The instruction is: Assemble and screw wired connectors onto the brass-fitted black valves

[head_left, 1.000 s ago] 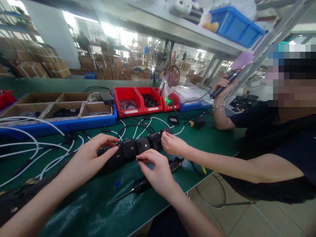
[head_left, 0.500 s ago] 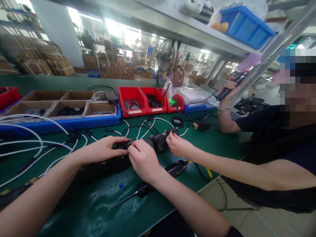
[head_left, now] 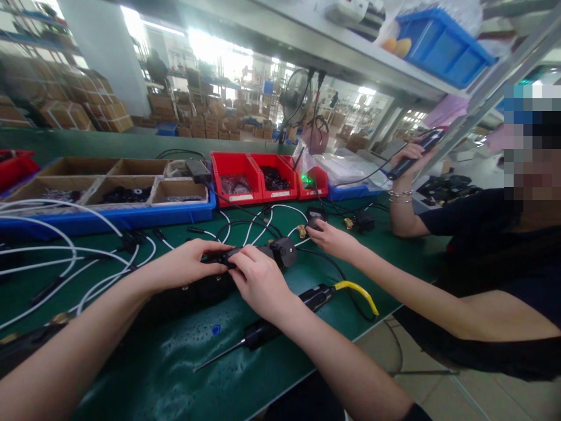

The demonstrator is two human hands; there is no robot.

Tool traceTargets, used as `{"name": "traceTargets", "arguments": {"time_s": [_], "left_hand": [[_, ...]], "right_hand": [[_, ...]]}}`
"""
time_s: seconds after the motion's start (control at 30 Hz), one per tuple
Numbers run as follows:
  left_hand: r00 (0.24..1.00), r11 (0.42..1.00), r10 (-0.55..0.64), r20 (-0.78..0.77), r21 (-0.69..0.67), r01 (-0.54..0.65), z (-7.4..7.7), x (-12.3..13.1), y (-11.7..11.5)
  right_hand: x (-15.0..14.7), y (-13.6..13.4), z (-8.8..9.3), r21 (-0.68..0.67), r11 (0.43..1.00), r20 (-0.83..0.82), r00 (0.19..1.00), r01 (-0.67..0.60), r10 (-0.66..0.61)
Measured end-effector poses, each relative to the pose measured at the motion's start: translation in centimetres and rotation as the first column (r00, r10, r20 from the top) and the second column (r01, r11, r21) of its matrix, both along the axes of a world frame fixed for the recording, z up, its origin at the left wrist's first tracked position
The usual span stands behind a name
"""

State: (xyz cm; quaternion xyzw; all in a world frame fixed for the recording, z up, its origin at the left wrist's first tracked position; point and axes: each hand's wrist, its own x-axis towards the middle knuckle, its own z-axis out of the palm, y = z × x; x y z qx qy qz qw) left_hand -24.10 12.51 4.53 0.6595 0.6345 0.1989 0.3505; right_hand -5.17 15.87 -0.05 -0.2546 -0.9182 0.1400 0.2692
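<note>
Black housings (head_left: 200, 291) are slanting from lower left toward centre. Left hand (head_left: 186, 262) is gripping one; right hand (head_left: 259, 282) is touching it, pinch hidden.

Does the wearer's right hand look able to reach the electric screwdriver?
Likely yes: the electric screwdriver lies close by, only the right forearm crossing over it, though the right hand is at a black part.

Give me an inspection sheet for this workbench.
Surface: glossy green bench top, small blue spot.
Work items: row of black block-shaped units, partly hidden.
Clutter: black power screwdriver with metal shaft, in front of the row.
Hands: left hand and right hand at the row; anything pinched is hidden.
Cables: looped white cables, left; yellow cord behind the screwdriver.
Surroundings: red plastic bins behind; co-worker's hand at a small black part.
</note>
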Motion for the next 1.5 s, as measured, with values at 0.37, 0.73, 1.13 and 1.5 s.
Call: {"name": "traceTargets", "arguments": {"time_s": [0.37, 0.73, 1.13, 1.5], "left_hand": [[0.999, 0.999, 0.026, 0.021, 0.018, -0.027, 0.2, 0.5, 0.1], [0.996, 0.998, 0.066, 0.052, -0.003, -0.066, 0.3, 0.8, 0.3], [0.995, 0.996, 0.087, 0.052, -0.001, -0.087, 0.4, 0.8, 0.3], [0.998, 0.999, 0.037, 0.047, 0.009, -0.037, 0.4, 0.4, -0.1]], "right_hand": [[0.0, 0.7, 0.8, 0.095, 0.994, 0.141, 0.989, -0.046, 0.032], [0.4, 0.6, 1.3, 0.158, 0.98, 0.14, 0.985, -0.122, 0.1], [0.4, 0.7, -0.8, 0.187, 0.982, 0.048, 0.998, -0.039, 0.031], [0.2, 0.7, 0.7, 0.028, 0.999, 0.114, 0.993, -0.045, 0.042]]}}
